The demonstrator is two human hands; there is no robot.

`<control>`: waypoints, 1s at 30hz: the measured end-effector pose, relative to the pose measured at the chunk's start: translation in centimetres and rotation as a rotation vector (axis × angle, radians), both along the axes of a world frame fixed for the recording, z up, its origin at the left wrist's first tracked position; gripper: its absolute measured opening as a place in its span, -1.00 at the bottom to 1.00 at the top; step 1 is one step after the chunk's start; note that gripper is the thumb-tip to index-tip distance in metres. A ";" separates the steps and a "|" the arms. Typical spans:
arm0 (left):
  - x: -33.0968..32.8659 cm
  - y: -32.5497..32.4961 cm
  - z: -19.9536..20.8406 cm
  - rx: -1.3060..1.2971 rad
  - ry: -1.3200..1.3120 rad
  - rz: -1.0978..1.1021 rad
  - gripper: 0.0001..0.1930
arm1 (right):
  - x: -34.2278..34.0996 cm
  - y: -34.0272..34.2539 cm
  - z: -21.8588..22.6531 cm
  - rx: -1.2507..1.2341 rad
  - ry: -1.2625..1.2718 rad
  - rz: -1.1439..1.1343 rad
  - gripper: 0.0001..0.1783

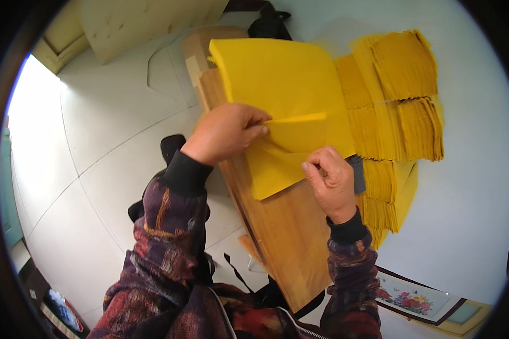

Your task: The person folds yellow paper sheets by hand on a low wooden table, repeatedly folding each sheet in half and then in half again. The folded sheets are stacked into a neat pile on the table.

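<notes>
A thin yellow sheet (pixel 297 138), paper-like, is stretched between my two hands above a pile of larger yellow sheets (pixel 283 73). My left hand (pixel 226 133) pinches its left end, beside a folded strip along the upper edge. At its lower right corner, my right hand (pixel 332 183) is closed with thumb and fingers together on the edge. The pile lies on a long brown wooden board (pixel 280 243), partly hanging past its left edge. Beyond the pile, on the right, stand several bundles of folded yellow sheets (pixel 404 68), packed closely with their ruffled edges outward.
A small dark grey piece (pixel 357 174) lies between the pile and the bundles. Black padded parts (pixel 172 148) stick out left of the board over a pale tiled floor (pixel 113 118). A framed flower picture (pixel 415 296) appears at lower right, and a cardboard box (pixel 191 50) behind the pile.
</notes>
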State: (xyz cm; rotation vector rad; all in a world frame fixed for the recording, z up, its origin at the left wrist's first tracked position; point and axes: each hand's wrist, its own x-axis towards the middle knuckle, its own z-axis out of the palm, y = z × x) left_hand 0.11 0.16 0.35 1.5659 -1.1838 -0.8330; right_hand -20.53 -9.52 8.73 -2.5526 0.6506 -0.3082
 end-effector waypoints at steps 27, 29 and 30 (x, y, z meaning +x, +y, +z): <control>-0.2 0.1 0.2 0.005 0.063 0.002 -0.75 | -0.1 -1.2 -4.2 0.359 -0.183 -0.260 -0.76; -0.3 0.1 0.0 0.062 0.187 0.012 -0.75 | -0.2 -1.0 -4.1 0.316 -0.196 -0.262 -0.83; -0.2 0.2 -0.2 -0.007 0.155 0.018 -0.74 | -0.3 -0.9 -3.7 0.289 -0.164 -0.256 -0.84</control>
